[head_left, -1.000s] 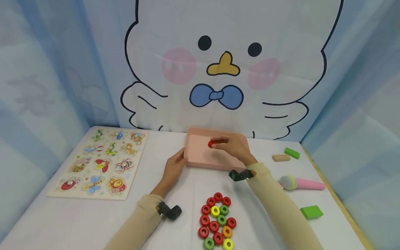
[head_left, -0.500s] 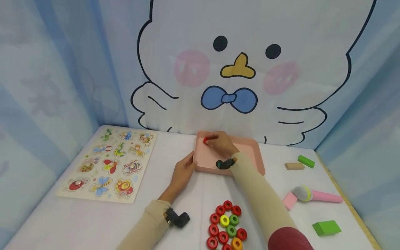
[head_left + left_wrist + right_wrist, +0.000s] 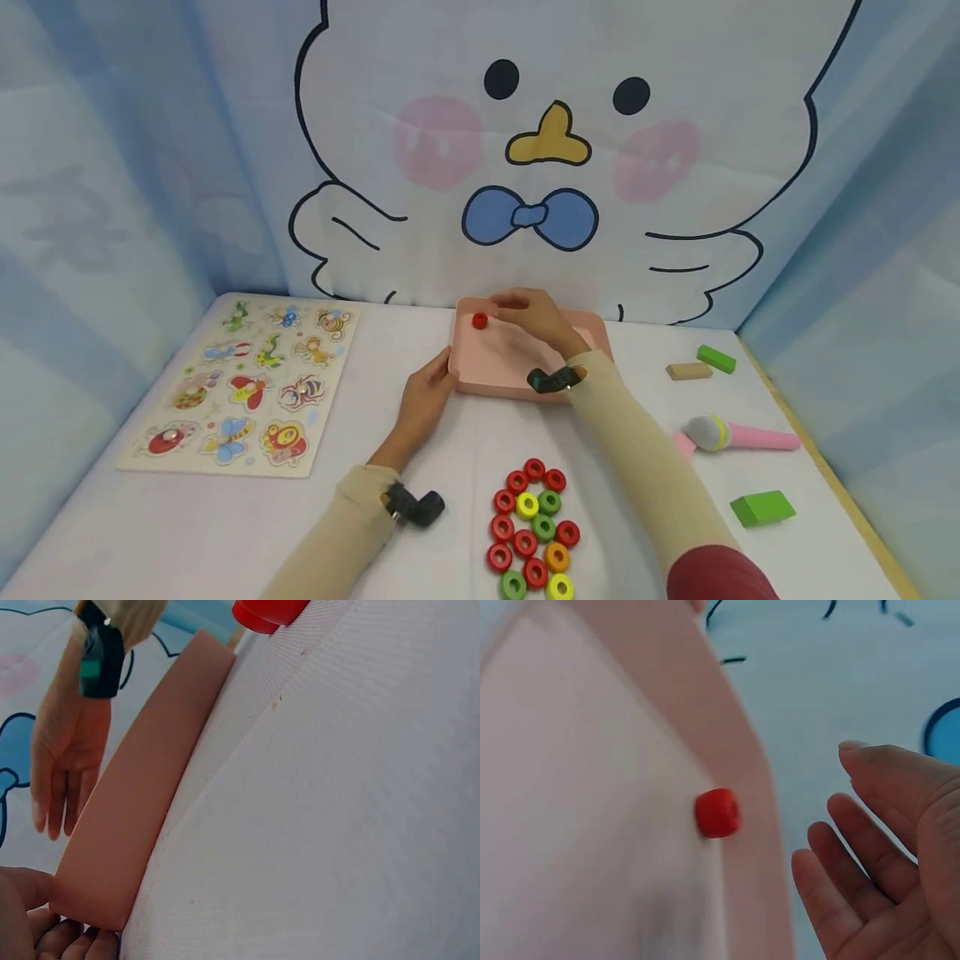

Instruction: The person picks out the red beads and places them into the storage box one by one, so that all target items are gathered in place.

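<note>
Lying in the pink tray's point(image 3: 487, 379) far-left corner, the red ring point(image 3: 480, 321) sits just left of the right hand point(image 3: 536, 321), whose grip is loose and empty, while the left hand point(image 3: 423, 400) holds the tray's near-left corner.

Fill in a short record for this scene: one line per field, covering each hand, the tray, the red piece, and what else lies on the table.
left hand: holds the near left corner of the pink tray
right hand: fingers loose above the tray, holding nothing
pink tray: flat on the white table, by the back wall
red ring: lies alone in the tray's far left corner, apart from the fingers
ring cluster: red, green, yellow and orange, near edge
insect puzzle board: left side
toy microphone: right side
green blocks: right side
</note>
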